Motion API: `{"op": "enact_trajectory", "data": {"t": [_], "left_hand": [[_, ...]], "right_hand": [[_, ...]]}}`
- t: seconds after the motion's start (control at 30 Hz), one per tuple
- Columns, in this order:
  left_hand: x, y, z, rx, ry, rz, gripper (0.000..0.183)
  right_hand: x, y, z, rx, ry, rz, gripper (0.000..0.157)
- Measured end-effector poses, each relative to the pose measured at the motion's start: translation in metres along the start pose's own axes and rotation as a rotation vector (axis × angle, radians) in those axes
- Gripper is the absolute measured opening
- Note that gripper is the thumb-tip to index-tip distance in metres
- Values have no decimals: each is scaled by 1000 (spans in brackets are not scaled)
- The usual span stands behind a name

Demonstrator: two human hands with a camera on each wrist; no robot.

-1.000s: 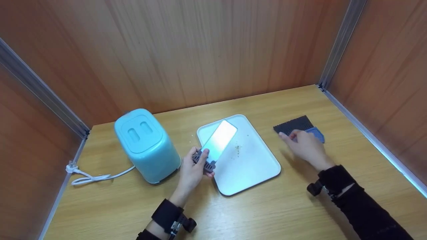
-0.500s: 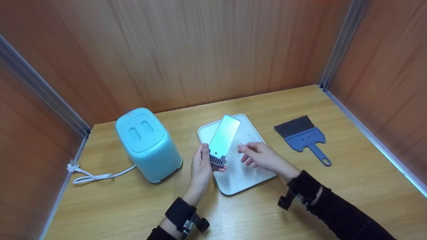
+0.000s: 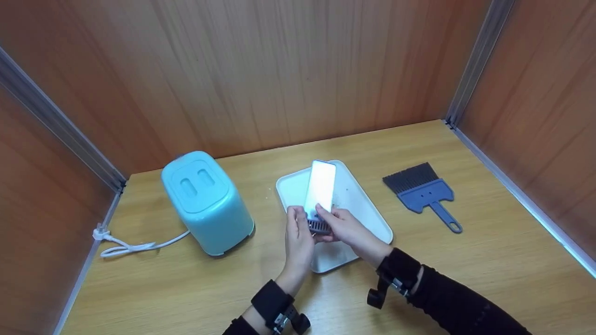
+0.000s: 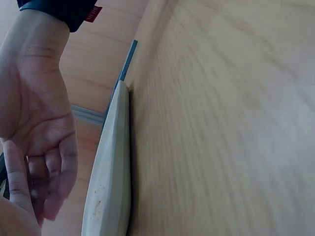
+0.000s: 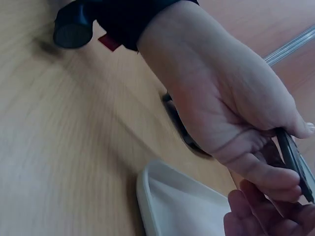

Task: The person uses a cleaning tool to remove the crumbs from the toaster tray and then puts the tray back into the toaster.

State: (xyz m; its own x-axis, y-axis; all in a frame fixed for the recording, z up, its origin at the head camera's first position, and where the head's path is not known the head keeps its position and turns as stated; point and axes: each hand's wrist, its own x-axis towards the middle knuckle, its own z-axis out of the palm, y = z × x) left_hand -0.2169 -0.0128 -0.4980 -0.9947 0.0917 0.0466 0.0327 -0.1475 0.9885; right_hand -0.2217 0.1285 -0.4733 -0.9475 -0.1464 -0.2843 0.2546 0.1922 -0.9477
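Note:
A shiny flat crumb tray (image 3: 321, 186) with a dark slotted end is held above the white serving tray (image 3: 370, 216). My right hand (image 3: 351, 231) pinches the slotted end, thumb on top and fingers curled beneath. On the other side, my left hand (image 3: 298, 244) holds the same end, its thumb along the edge. The left wrist view shows the left palm (image 4: 42, 105) with bent fingers, but its contact with the crumb tray is mostly hidden. In the right wrist view the dark end (image 5: 294, 160) sits between the right thumb and fingers. Crumbs (image 4: 97, 200) lie on the white tray.
A light blue toaster (image 3: 209, 209) stands at the left, its white cord (image 3: 132, 249) coiled beside it. Right of the white tray lies a blue brush (image 3: 426, 193) with dark bristles. Wooden panels (image 3: 298, 70) enclose the table's back and sides.
My right hand has left the brush, now lying on the table, and moved left to take the crumb tray. My left hand has shifted right with the crumb tray, turning it more upright in view.

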Motion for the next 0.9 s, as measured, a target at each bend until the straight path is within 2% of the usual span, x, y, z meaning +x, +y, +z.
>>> {"op": "enact_trajectory", "data": {"t": [0.17,0.3,0.47,0.57,0.7,0.9], "left_hand": [[-5,-5,7,51,14,17,29],[-7,-9,11,74,6,35,24],[-8,-11,11,127,-11,35,27],[-8,-12,7,184,-20,15,30],[-7,-13,-2,312,-35,19,31],[-4,-2,-21,421,-65,28,35]], "right_hand": [[2,6,7,106,53,18,51],[4,10,11,148,89,-30,47],[4,13,13,163,131,-78,44],[5,14,14,173,135,-86,41],[8,14,14,162,125,-90,38],[11,16,10,102,136,-30,36]]}}
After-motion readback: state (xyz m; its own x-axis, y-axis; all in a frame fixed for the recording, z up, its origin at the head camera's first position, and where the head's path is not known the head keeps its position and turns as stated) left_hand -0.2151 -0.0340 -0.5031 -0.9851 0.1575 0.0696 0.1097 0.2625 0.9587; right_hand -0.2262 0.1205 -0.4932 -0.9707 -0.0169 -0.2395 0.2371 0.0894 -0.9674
